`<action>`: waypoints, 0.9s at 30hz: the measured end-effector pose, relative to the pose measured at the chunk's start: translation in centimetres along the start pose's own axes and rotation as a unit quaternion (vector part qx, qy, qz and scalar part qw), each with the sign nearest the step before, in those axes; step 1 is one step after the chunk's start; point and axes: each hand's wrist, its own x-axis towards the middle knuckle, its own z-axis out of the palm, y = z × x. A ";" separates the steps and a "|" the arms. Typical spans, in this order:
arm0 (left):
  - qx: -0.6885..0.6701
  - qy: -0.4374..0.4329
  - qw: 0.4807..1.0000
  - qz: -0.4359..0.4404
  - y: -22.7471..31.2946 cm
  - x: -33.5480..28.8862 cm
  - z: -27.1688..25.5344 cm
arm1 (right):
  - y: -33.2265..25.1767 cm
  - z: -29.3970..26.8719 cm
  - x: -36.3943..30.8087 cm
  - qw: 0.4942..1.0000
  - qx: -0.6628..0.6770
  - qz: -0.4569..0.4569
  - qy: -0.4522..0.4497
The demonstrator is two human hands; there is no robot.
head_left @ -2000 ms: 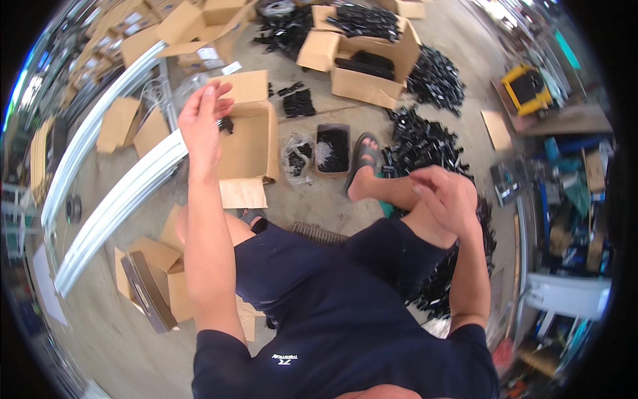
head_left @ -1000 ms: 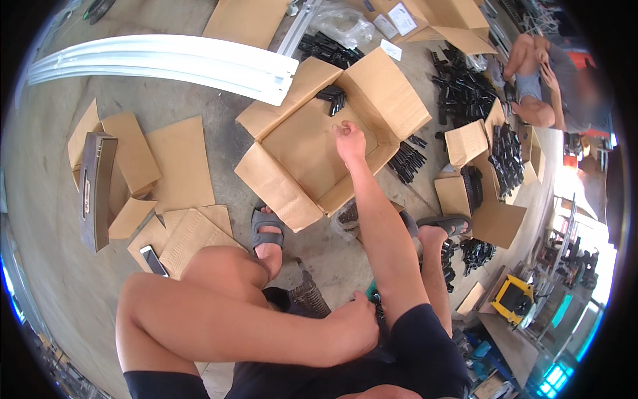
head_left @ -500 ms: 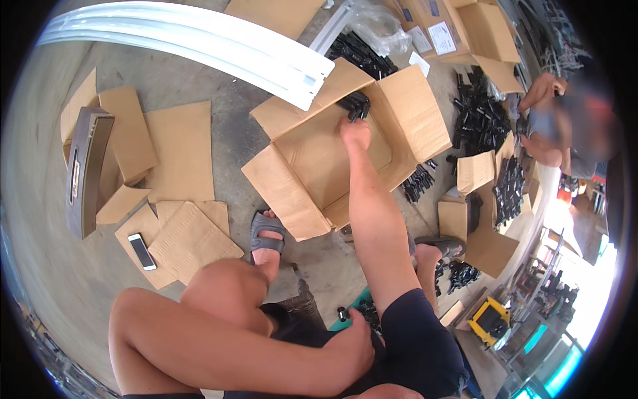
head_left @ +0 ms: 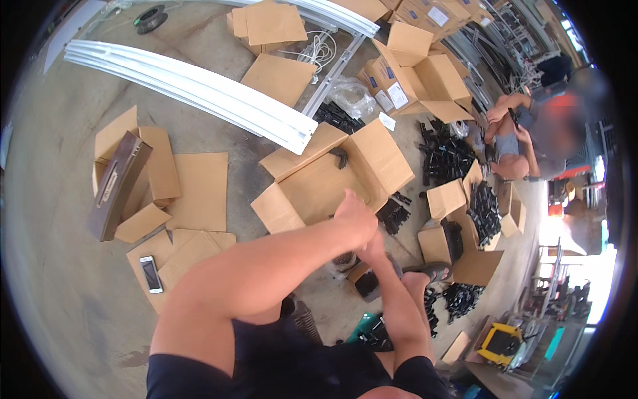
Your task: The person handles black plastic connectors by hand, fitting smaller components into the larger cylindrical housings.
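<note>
My left hand [head_left: 355, 218] is over the near right side of an open cardboard box [head_left: 316, 196], fingers curled, one pointing up toward the box. What it holds, if anything, is hidden. Close beneath it, my right hand [head_left: 373, 247] meets or overlaps it from below; its fingers are mostly hidden. Inside the box, a few black tubular fittings [head_left: 340, 157] lie in the far corner, and the rest of its visible bottom is bare cardboard. A green tray or sheet with black fittings [head_left: 377, 332] lies near my right forearm.
Heaps of black fittings [head_left: 442, 154] lie right of the box. A person [head_left: 525, 136] sits at the far right. White metal profiles [head_left: 193, 86] stretch across the upper left. A phone [head_left: 151, 274] rests on cardboard at left, near an upright brown carton [head_left: 123, 183].
My right hand has come back out of the box, away from the black fittings. My left hand has risen from my lap to meet it. The view has shifted, showing more floor ahead.
</note>
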 end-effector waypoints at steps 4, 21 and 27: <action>-0.099 0.005 0.995 0.003 1.5 1.6 1.5 | -7.1 -11.6 -6.5 0.996 -0.083 -0.035 0.007; -0.681 0.026 0.730 -0.047 14.8 0.4 0.5 | -4.1 -17.8 -23.1 0.862 0.295 0.124 0.393; -0.817 -0.035 0.574 -0.048 16.6 2.3 6.4 | -2.3 -16.4 -22.7 0.759 0.470 0.113 0.437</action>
